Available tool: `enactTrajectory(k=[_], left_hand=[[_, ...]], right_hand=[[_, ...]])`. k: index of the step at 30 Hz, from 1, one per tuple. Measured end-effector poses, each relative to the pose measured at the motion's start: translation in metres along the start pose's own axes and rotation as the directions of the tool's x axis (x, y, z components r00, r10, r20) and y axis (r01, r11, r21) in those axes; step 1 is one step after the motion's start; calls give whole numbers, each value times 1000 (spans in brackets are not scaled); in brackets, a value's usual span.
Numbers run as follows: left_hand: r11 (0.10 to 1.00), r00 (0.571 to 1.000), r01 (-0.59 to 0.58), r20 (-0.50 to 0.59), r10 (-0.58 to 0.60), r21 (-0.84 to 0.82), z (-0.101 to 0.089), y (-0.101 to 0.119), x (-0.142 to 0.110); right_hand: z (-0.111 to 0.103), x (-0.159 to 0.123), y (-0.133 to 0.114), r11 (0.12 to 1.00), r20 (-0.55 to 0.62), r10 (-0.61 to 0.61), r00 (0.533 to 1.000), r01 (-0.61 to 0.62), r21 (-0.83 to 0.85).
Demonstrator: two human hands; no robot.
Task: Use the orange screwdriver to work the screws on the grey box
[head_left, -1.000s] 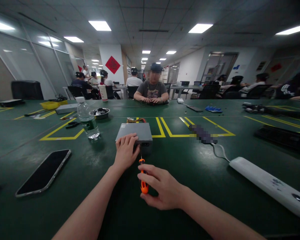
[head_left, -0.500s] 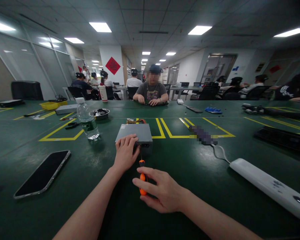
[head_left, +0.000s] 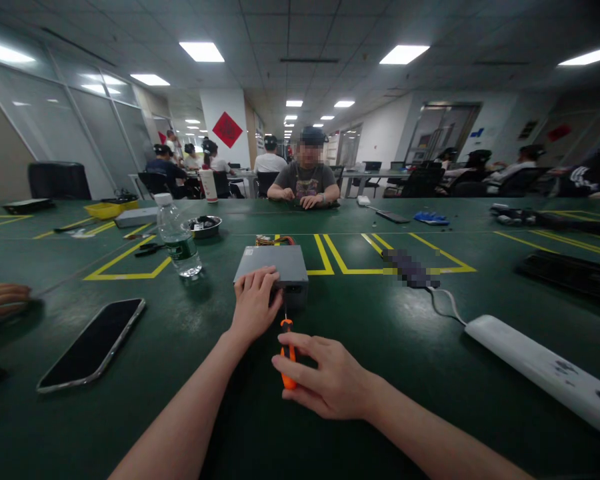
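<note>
A grey metal computer power supply sits on the green table in front of me, its bundle of cables at the far side. My left hand grips its near left part, fingers over the top and thumb at the front face. In my right hand is a screwdriver with an orange and black handle, held between thumb and fingers. Its shaft points away from me to the power supply's front face. Whether the tip sits in a screw is too small to tell.
Left of the power supply stand a water bottle, a metal bowl of small parts and a phone. Another person's hand rests at the left edge. A white power strip lies right. Across the table sits a person.
Another person's hand has come into view at the left edge. My view has turned slightly left. Both my hands keep their holds on the power supply and screwdriver.
</note>
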State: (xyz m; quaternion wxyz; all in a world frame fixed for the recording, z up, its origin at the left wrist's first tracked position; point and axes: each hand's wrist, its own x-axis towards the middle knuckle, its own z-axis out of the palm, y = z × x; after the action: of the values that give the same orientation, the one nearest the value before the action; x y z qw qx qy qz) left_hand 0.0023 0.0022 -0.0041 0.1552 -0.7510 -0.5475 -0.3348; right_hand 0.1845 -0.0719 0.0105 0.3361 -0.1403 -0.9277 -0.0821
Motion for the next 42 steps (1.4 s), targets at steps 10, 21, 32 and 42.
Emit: enactTrajectory(k=[10, 21, 32, 42], left_hand=[[1000, 1000, -12, -4, 12, -4, 1, -1, 0], [999, 999, -40, -22, 40, 0, 0, 0, 0], [998, 997, -61, -50, 59, -32, 0, 0, 0], [999, 1000, -12, -10, 12, -30, 0, 0, 0]], right_hand=[[1, -2, -2, 997, 77, 20, 997, -26, 75], [6, -4, 0, 997, -58, 37, 998, -33, 72], [9, -5, 1, 996, -33, 47, 998, -45, 75], [2, -1, -1, 998, 59, 25, 998, -29, 58]])
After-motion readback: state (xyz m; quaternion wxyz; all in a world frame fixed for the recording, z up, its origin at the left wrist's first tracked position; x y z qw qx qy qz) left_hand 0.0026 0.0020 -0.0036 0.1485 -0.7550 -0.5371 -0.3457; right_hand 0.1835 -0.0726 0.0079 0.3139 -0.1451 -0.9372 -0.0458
